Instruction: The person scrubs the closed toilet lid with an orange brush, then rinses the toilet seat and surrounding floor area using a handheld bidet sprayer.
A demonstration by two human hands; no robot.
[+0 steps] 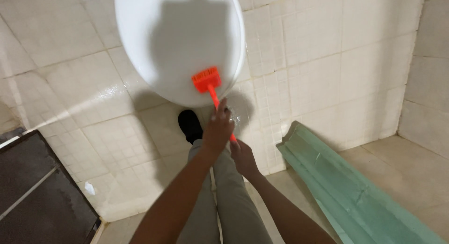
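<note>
- Head view looks straight down on a person standing over a white toilet lid [154, 33], scrubbing it with an orange brush [207, 80].
- Step in hand, as it appears: brushing the lid's near edge; the brush head lies flat on the white surface close to the rim.
- Left hand [217, 129] is wrapped round the thin orange handle high up, fingers closed on it.
- Right hand [243, 157] is closed on the same handle lower down, just behind the left.
- Next move would likely call for steady downward pressure and short strokes along the rim, with both grips kept firm so the slim handle does not twist.
- Counted: one brush, one lid, two hands, one dark shoe [189, 124] showing on the tiled floor [84, 99], one green moulded panel [346, 188] lying at the right, one dark mat [32, 188] at the left.
</note>
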